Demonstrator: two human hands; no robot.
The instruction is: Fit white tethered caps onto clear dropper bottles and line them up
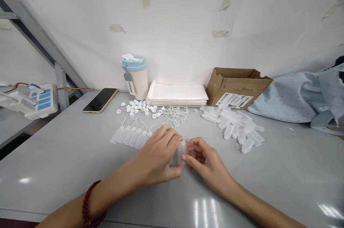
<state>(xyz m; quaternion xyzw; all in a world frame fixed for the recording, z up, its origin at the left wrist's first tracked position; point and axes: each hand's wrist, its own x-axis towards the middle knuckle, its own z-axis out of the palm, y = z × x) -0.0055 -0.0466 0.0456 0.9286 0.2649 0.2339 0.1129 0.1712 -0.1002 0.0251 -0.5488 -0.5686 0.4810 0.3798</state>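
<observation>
My right hand (205,158) pinches a small frosted plastic bottle (181,153) by its right side, thumb on its front. The bottle stands near upright with a white string loop at its top. My left hand (162,153), a dark red bead bracelet on its wrist, curls around the bottle's left, fingers near the top and thumb near the base. Left of that hand, several similar bottles (130,135) with string loops lie in a row, the nearest partly hidden by it.
Behind the hands lie small white caps (139,107) and a heap of white string loops (177,114). Loose bottles (236,126) are piled at right. Farther back are a phone (100,100), a lidded cup (138,79), stacked white envelopes (177,93), a cardboard box (238,86) and a cloth bag (292,95).
</observation>
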